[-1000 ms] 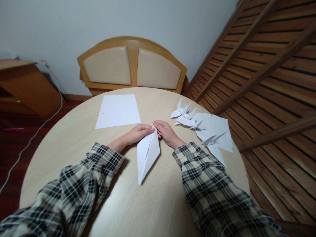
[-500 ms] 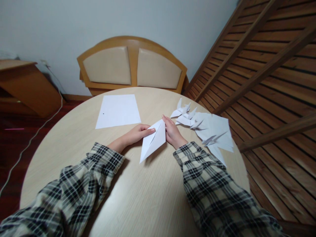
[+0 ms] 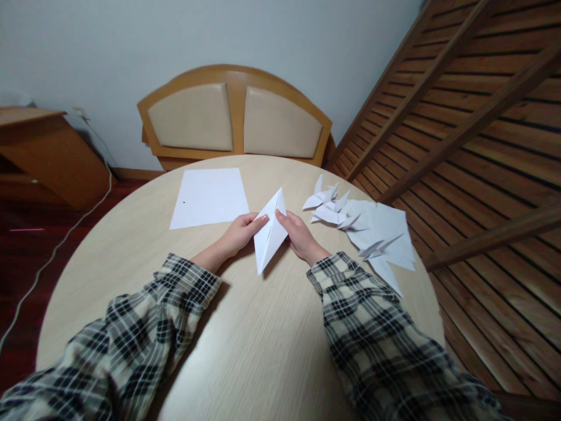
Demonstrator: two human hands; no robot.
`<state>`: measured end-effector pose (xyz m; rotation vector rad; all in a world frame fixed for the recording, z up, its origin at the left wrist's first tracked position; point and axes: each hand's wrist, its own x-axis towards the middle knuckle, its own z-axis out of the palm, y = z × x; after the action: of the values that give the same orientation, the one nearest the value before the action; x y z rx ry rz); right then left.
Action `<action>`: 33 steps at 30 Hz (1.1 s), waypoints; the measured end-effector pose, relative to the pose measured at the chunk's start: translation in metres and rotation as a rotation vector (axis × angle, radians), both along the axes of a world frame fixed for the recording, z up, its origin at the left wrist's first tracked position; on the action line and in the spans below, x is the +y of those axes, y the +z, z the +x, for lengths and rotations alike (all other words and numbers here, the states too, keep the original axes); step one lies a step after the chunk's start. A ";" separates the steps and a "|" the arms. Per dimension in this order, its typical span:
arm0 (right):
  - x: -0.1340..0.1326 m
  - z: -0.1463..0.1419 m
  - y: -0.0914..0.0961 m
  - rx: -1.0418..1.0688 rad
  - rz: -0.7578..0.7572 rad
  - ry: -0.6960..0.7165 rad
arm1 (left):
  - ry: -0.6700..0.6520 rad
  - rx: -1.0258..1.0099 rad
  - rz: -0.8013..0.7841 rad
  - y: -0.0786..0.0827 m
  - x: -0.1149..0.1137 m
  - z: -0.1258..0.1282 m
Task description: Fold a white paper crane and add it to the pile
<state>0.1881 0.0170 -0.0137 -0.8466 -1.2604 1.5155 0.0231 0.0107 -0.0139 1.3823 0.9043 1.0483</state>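
A folded white paper kite shape point(image 3: 270, 231) is raised off the round wooden table point(image 3: 245, 327), its point tilted up and away from me. My left hand point(image 3: 239, 234) grips its left edge with thumb on top. My right hand point(image 3: 298, 235) pinches its right edge. Both sleeves are plaid.
A flat white sheet point(image 3: 209, 196) with a small dark dot lies at the table's far left. Several folded paper cranes point(image 3: 329, 202) and loose white sheets point(image 3: 381, 234) lie at the right. A wooden chair point(image 3: 234, 114) stands behind the table. Slatted wooden stairs point(image 3: 473, 117) rise at the right.
The folded paper lay flat with its point toward me; both hands have lifted and turned it so it now stands tilted up between them.
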 end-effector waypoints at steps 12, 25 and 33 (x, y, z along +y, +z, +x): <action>0.004 0.001 -0.010 -0.149 0.065 0.007 | 0.015 -0.150 -0.016 0.000 0.001 0.003; 0.006 0.000 -0.007 0.004 -0.041 -0.068 | -0.105 0.153 0.066 -0.001 -0.001 -0.002; 0.002 0.001 -0.006 -0.062 0.024 -0.025 | -0.089 0.071 0.054 0.000 0.000 0.001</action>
<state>0.1889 0.0194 -0.0202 -0.8969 -1.3059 1.4614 0.0238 0.0106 -0.0139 1.4994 0.8633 0.9671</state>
